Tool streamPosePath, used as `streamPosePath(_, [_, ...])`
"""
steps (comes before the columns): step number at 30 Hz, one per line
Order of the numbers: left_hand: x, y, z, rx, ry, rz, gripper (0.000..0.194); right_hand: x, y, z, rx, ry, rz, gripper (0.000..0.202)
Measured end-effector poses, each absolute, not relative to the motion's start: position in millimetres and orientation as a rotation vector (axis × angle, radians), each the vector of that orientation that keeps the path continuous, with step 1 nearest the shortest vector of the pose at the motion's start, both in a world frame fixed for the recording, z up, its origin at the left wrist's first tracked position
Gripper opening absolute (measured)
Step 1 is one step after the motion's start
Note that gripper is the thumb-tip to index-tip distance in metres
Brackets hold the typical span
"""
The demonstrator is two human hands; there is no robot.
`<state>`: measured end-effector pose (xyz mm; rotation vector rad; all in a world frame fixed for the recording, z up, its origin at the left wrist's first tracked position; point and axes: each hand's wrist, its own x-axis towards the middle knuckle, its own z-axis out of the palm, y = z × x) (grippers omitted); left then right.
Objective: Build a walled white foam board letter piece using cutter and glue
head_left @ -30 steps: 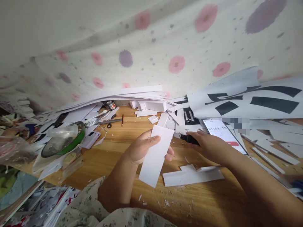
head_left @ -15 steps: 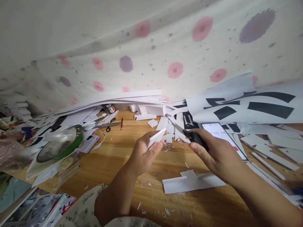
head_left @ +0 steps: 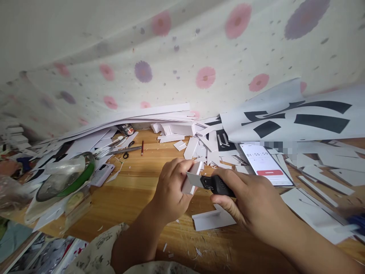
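My left hand (head_left: 172,190) is closed around a small white foam-board piece (head_left: 188,185), held up above the table with its thick edge showing. My right hand (head_left: 251,198) grips a black utility knife (head_left: 221,186), blade pointing left. The blade (head_left: 194,180) overlaps the right side of the white piece; whether it cuts in or only lies against it, I cannot tell. Below the knife, a folded white strip (head_left: 209,220) lies on the wooden table (head_left: 137,201), partly hidden by my right hand.
A phone with a timer (head_left: 261,160) lies beyond my right hand. White offcuts (head_left: 192,147) pile up at the back, near printed paper (head_left: 285,118). Scissors (head_left: 127,152), a red pencil (head_left: 142,147) and a green-rimmed bowl (head_left: 82,177) are to the left.
The knife has moved left and down, its blade now at the white piece. My left hand has turned so its back faces me. The view has shifted slightly.
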<state>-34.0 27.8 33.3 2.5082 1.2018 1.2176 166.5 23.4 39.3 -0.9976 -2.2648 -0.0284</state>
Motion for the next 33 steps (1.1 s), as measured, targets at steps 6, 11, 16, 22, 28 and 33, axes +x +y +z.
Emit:
streamPosePath(6, [-33.1, 24.9, 33.9, 2.551, 1.295, 1.207, 0.025, 166.6, 25.5, 30.9, -1.049, -2.235, -0.099, 0.043])
streamPosePath(11, [-32.3, 24.7, 33.5, 2.576, 1.304, 1.209, 0.025, 167.0, 29.3, 28.3, -1.06, -2.226, -0.17, 0.041])
streamPosePath(16, [-29.9, 25.2, 32.5, 2.596, 1.321, 1.234, 0.024, 167.4, 31.0, 25.5, -1.055, -2.205, -0.189, 0.043])
streamPosePath(22, [-27.6, 25.0, 32.3, 2.626, 1.33, 1.275, 0.021, 168.6, 35.2, 28.4, -1.049, -2.194, -0.23, 0.045])
streamPosePath(28, [-28.7, 21.8, 28.6, 2.591, 1.202, 1.332, 0.028, 175.7, 49.2, 25.4, -1.206, -2.173, -0.171, 0.049])
streamPosePath(33, [-29.3, 25.9, 25.9, 2.477, 1.26, 1.377, 0.025, 175.5, 43.1, 25.8, -1.213, -2.14, -0.056, 0.046])
